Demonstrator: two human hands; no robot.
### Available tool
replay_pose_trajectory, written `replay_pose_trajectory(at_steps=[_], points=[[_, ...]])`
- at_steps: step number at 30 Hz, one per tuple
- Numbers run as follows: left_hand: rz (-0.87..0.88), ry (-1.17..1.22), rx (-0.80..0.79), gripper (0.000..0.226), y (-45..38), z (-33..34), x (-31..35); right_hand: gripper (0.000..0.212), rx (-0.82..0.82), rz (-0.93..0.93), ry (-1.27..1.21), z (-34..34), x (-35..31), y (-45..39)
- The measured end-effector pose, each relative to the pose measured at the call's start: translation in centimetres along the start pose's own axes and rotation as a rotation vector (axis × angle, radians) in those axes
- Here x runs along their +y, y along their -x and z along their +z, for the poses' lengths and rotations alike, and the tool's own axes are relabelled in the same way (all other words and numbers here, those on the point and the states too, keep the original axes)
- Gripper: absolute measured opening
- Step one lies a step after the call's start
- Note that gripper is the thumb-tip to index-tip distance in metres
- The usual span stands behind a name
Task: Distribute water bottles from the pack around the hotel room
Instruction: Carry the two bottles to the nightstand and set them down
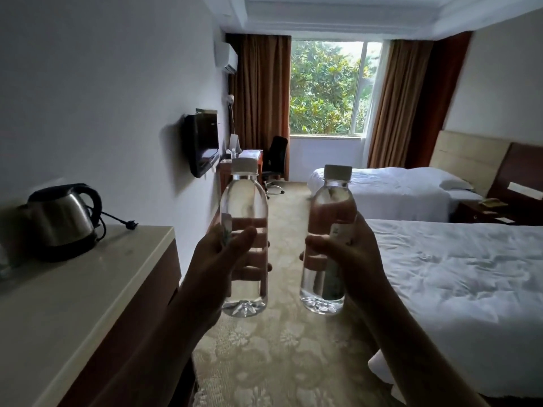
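I hold two clear water bottles with white caps upright in front of me. My left hand (223,254) is wrapped around the middle of the left bottle (244,201). My right hand (349,254) grips the right bottle (330,198) around its label. Both bottles look full and hang over the carpeted aisle, a short gap between them. The pack they came from is not in view.
A counter (88,283) with a steel kettle (63,221) stands at the left. A wall TV (202,145), a desk (235,163) and an office chair (276,160) lie farther along. Two white beds (455,274) fill the right, a nightstand (487,210) between them.
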State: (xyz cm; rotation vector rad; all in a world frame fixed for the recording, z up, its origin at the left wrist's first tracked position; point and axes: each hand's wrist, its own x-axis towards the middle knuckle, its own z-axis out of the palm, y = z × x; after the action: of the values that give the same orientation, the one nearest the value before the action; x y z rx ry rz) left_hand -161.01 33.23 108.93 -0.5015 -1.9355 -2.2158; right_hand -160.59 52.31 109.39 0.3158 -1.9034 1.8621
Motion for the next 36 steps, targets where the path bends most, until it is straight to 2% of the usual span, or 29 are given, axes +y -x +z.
replay_pose_trajectory(at_steps=[5,8,14,16,19,25,28,36], points=[[0.002,-0.011,-0.02,0.035,-10.5,-0.9,-4.6,0.041,0.019,0.004,-0.011,1.0,6.6,-9.6],[0.024,-0.003,-0.035,0.035,-17.2,-2.2,-7.4,0.041,0.027,0.0,0.013,2.5,10.9,-15.9],[-0.029,0.051,-0.077,0.046,-32.8,-3.3,-12.5,0.058,0.085,0.009,0.029,4.3,17.3,-29.0],[-0.043,0.053,-0.091,0.041,-37.6,-2.7,-14.2,0.062,0.114,0.007,0.04,3.9,19.3,-33.1],[-0.075,0.063,-0.121,0.033,-43.9,-1.7,-17.1,0.058,0.136,0.035,0.033,2.9,22.2,-38.6],[-0.098,0.057,-0.139,0.037,-57.0,1.4,-24.6,0.063,0.175,0.045,0.012,-1.7,30.5,-49.7],[-0.104,0.058,-0.119,0.031,-63.6,3.6,-28.6,0.054,0.166,0.054,0.0,-4.7,35.2,-56.1],[-0.08,0.02,-0.078,0.033,-81.3,7.7,-34.9,0.05,0.097,0.058,-0.065,-9.3,44.1,-73.8]])
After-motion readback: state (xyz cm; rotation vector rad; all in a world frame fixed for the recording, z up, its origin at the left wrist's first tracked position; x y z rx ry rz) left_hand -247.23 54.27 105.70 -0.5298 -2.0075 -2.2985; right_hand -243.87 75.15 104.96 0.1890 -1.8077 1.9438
